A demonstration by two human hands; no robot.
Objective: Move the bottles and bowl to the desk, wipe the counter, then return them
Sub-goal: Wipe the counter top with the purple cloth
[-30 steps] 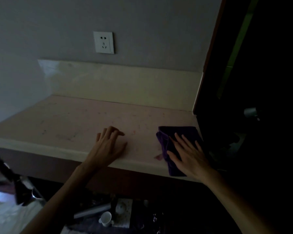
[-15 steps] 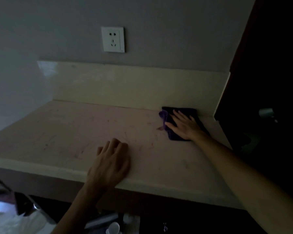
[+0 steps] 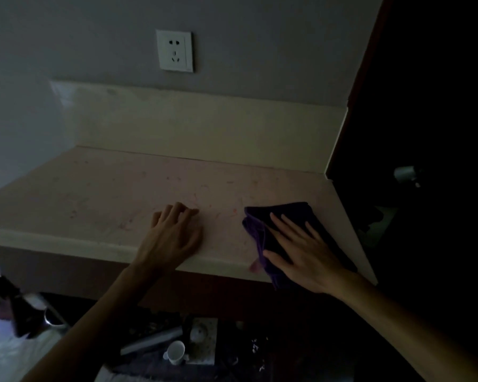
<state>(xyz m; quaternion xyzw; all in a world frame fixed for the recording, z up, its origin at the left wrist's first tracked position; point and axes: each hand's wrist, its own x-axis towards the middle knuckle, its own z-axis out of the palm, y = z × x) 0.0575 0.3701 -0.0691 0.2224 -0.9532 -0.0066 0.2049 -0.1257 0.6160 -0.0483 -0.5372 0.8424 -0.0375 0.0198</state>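
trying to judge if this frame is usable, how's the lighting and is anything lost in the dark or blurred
Head view: dim throughout; the right side beyond the counter is nearly black. The purple cloth under the right hand reads as a dark patch, and the left hand shows clearly. Items below the counter are murky, and the wide lens bends the edges.

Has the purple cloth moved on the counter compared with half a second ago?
Yes. The purple cloth, under the right hand, has come back from the backsplash to the counter's front edge, overhanging it slightly.
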